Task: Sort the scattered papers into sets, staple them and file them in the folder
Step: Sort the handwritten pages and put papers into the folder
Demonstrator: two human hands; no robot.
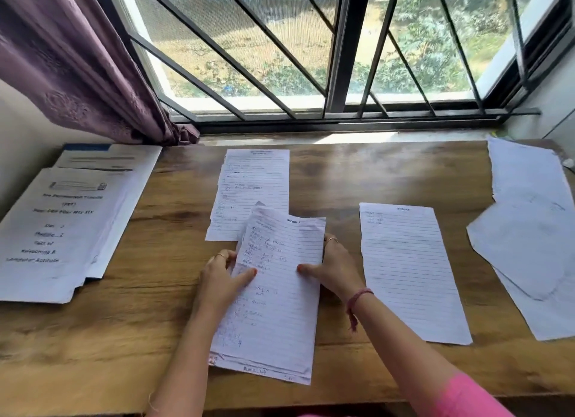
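Note:
A thin stack of lined, handwritten sheets (273, 304) is held over the middle of the wooden desk (124, 339). My left hand (222, 276) grips its left edge, thumb on top. My right hand (334, 268) grips the right edge the same way. Behind the stack lies another handwritten lined sheet (252, 186), partly covered by it. A mostly blank lined sheet (410, 273) lies flat to the right. Printed papers (53, 230) lie at the left on a white and blue folder (124, 167). Plain white sheets (529, 230) overlap at the right edge.
A barred window (311, 58) runs along the back of the desk, with a purple curtain (77, 58) hanging at the back left. A wall stands at the right. Bare wood shows along the desk's near edge.

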